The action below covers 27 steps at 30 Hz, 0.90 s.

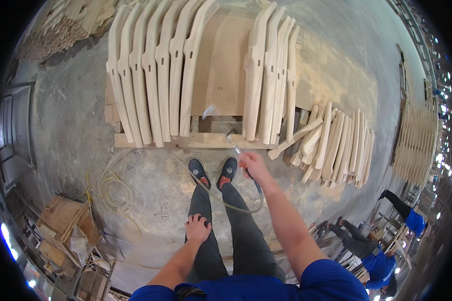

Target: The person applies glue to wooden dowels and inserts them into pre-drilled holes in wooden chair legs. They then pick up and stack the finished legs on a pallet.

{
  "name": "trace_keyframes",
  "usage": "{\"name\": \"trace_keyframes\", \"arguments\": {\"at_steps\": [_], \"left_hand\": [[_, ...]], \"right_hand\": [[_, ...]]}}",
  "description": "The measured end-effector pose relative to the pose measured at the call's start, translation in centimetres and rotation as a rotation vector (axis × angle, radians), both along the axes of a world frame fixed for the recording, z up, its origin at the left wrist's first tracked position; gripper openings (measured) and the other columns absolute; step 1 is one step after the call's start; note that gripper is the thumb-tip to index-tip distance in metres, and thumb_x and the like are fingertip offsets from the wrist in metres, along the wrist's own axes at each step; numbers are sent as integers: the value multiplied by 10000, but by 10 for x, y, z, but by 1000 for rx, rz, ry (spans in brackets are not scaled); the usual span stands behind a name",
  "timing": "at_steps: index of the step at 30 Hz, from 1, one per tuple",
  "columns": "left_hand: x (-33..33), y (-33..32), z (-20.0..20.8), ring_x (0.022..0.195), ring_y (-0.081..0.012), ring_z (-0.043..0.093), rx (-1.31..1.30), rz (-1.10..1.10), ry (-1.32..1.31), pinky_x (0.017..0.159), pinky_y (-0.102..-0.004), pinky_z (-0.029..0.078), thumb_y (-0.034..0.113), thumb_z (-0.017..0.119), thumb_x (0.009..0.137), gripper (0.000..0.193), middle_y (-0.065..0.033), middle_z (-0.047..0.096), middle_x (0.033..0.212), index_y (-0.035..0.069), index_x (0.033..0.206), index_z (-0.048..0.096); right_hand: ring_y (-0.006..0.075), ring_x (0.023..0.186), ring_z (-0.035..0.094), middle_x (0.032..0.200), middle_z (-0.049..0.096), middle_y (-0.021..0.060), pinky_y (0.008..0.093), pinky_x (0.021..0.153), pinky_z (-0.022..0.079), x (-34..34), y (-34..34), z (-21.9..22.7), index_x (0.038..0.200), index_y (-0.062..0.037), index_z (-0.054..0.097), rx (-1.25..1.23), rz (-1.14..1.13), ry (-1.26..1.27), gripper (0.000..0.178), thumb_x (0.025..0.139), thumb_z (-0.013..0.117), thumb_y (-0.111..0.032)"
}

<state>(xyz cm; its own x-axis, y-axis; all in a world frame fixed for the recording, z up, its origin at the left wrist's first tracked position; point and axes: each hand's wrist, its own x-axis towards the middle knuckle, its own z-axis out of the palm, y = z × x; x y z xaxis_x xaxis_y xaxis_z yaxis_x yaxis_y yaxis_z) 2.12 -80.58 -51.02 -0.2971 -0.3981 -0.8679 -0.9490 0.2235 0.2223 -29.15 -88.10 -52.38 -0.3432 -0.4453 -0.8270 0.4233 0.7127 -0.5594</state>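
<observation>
My right hand (253,168) is closed round an air gun (236,148) with a metal barrel that points forward, toward the pallet. From its lower end a pale hose (246,210) loops down in front of my legs and runs off to the left. My left hand (198,231) rests on my left leg near the knee, fingers spread, holding nothing. Ahead lies a pallet (206,140) covered with brown cardboard (221,65). Curved, slotted wooden chair legs (163,70) lie side by side on its left, and several more (263,75) on its right.
A pile of shorter wooden pieces (336,145) lies to the right of the pallet. Coiled hose (116,193) is on the floor at left, near a wooden box (60,215). More timber is stacked at far left and far right. Other people (379,263) work at lower right.
</observation>
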Motion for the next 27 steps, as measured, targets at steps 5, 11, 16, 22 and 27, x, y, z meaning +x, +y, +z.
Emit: {"name": "trace_keyframes", "arguments": {"at_steps": [5, 11, 16, 22, 27], "left_hand": [[-9, -6, -26, 1178, -283, 401, -11, 6, 9, 942, -490, 360, 386, 592, 798, 342, -68, 496, 1182, 147, 1041, 621], [-99, -50, -123, 1087, -365, 473, -204, 238, 418, 940, -425, 378, 426, 623, 794, 495, -174, 534, 1164, 43, 1104, 577], [-191, -95, -171, 1127, -367, 485, -12, 678, 633, 952, -414, 376, 473, 670, 762, 667, -226, 515, 1227, -9, 1198, 519], [-248, -123, -213, 1230, -335, 437, 267, 829, 614, 989, -388, 370, 490, 750, 679, 982, -278, 449, 1291, 22, 1400, 275], [-277, -128, -224, 1273, -348, 392, 369, 780, 667, 1021, -389, 346, 507, 769, 637, 1066, -286, 393, 1347, 16, 1416, 231]], "right_hand": [[95, 374, 456, 650, 525, 40, 248, 332, 322, -37, 5, 8, 950, 16, 559, -41, -120, 90, 279, 921, 512, -257], [156, 383, 509, 592, 536, 78, 299, 347, 381, -71, -89, -22, 818, 27, 517, -62, -63, 332, 305, 874, 543, -271], [162, 389, 523, 593, 546, 87, 299, 352, 392, -69, -116, -51, 764, 30, 516, -63, -141, 349, 306, 866, 540, -258], [144, 382, 490, 608, 533, 78, 288, 348, 359, -84, -114, -67, 751, 24, 510, -83, -89, 264, 295, 873, 526, -244], [159, 388, 495, 569, 520, 77, 302, 351, 355, -100, -121, -86, 699, 24, 515, -75, -78, 221, 297, 863, 518, -223]]}}
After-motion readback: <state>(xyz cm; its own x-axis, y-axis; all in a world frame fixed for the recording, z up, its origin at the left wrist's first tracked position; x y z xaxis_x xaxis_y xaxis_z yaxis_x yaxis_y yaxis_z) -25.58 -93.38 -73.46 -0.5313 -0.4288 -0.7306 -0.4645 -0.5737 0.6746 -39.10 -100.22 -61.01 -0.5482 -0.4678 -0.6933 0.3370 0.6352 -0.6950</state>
